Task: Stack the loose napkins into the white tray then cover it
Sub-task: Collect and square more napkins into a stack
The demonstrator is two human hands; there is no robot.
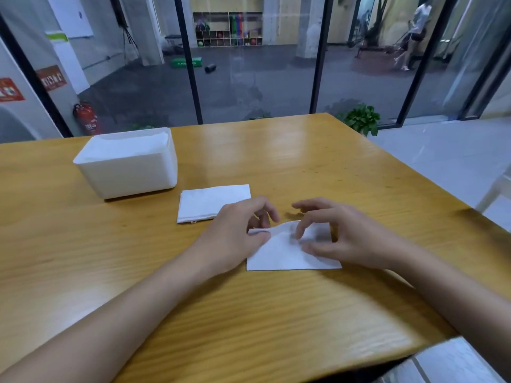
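step: picking up napkin | left hand, right hand pinch its far edge | next: carry far-left into tray

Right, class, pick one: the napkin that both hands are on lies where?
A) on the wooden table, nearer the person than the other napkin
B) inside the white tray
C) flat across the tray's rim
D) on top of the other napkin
A: the near napkin lies on the wooden table, held by the left hand and right hand, on the person's side of the folded napkin beside the white tray.
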